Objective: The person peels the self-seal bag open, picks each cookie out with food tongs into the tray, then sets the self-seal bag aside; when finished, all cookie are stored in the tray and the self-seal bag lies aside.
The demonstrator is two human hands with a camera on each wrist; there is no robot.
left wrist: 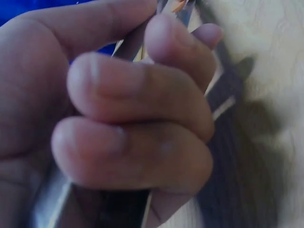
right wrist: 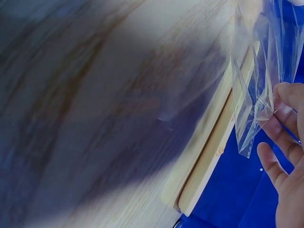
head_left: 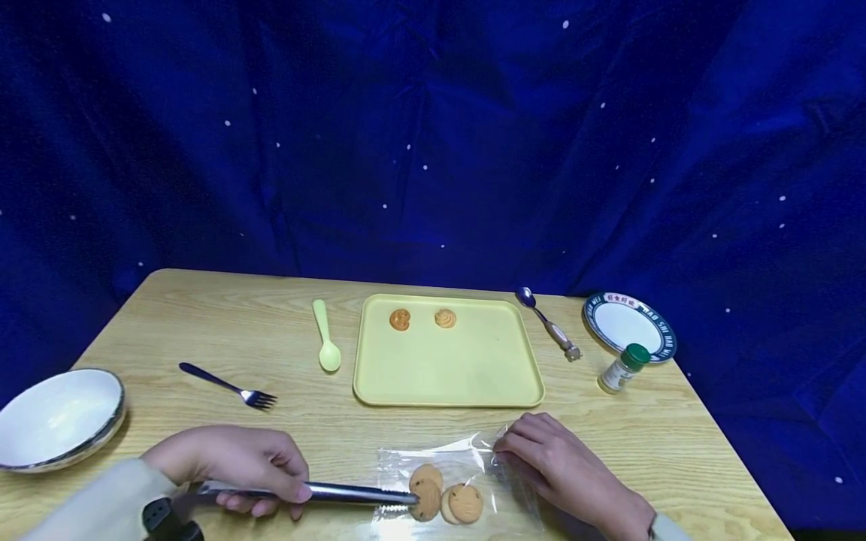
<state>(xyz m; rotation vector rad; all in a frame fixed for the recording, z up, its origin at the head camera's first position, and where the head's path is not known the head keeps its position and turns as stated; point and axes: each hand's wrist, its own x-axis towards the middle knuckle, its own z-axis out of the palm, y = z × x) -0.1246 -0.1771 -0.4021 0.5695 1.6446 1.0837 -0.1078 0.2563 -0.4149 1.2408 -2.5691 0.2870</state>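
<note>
Here, the left grip [head_left: 253, 466] holds tongs [head_left: 355, 494] toward three o'clock; oversqueezing could crack cookies [head_left: 465, 503]; the right grip [head_left: 558, 460] pinches their plastic bag [head_left: 499, 490].

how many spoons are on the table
2: the pale green spoon lies just left of the yellow tray, and the metal spoon lies just right of it. No other spoon shows.
</note>
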